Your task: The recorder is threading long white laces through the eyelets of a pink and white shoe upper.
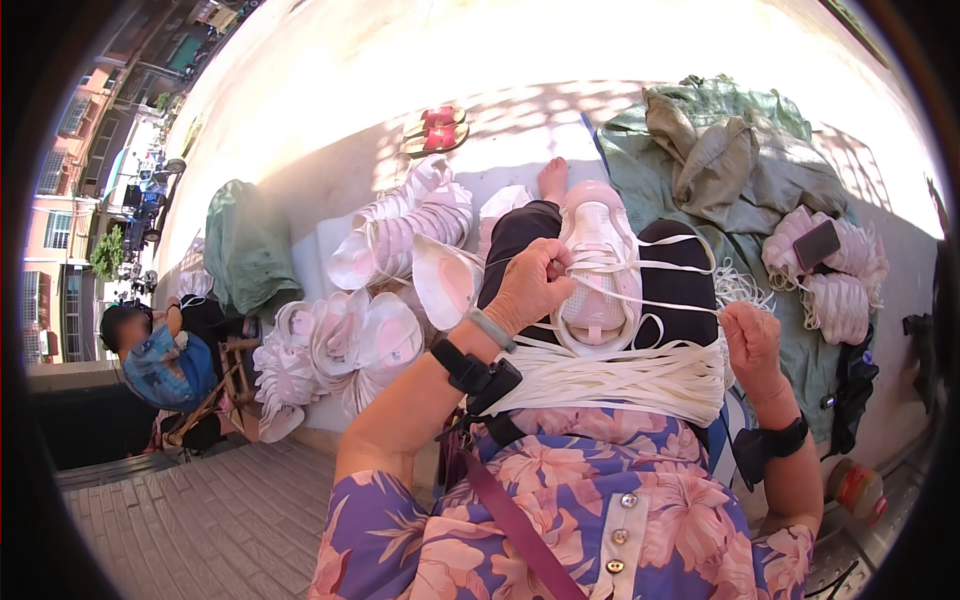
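Observation:
A pale pink and white sneaker [598, 250] lies across my lap, its toe pointing away from me. White shoelace [680, 302] runs through part of its eyelets and loops out to the right. My left hand [535, 288] is closed in a pinch against the sneaker's left edge, and what lies between its fingertips is hidden. Off to the right, my right hand [752, 348] pinches the lace, which stretches from the sneaker to its fingers. A thick bundle of loose white laces [610, 385] rests across my lap, below the sneaker.
Stacks of pale shoe uppers [375, 335] lie on the left. Green sheeting [740, 160] spreads on the right, with bundled uppers and a dark phone [817, 244] on it. Red sandals [437, 132] lie ahead. Another person [165, 360] sits at far left beside a green sack [248, 245].

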`<state>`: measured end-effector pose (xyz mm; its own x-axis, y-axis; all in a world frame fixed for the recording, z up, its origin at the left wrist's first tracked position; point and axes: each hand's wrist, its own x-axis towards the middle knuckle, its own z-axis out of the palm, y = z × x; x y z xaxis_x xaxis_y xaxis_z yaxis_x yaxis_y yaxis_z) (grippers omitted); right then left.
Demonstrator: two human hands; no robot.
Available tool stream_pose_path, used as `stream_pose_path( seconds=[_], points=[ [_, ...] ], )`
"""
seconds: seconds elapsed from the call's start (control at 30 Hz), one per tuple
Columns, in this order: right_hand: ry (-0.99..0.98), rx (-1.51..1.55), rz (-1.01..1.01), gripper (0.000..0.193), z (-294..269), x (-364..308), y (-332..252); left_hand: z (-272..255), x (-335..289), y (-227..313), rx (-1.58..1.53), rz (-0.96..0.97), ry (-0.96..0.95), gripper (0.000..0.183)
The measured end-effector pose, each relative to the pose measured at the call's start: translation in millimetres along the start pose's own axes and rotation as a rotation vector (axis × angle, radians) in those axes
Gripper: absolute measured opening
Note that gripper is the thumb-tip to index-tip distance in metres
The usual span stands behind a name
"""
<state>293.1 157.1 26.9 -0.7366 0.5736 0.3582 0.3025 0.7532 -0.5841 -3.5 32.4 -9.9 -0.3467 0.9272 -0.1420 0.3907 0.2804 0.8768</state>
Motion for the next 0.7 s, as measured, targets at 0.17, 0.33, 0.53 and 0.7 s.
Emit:
stream_pose_path(
  seconds=[0.17,0.33,0.53,0.7],
  points=[
    [-0.051,-0.103,0.043,0.006,-5,-45,38,2,-5,2,0.064,0.067,0.012,0.023],
    [-0.077,0.05,0.218,0.006,2,-43,23,0,-3,-2,0.048,0.077,0.009,0.023],
    [-0.18,0.222,0.24,0.007,-60,18,-39,-10,4,38,0.029,0.073,-0.087,0.015],
    [-0.113,0.136,-0.426,0.023,-75,54,-106,10,-10,118,-0.421,0.189,-0.421,0.024]
  ],
)
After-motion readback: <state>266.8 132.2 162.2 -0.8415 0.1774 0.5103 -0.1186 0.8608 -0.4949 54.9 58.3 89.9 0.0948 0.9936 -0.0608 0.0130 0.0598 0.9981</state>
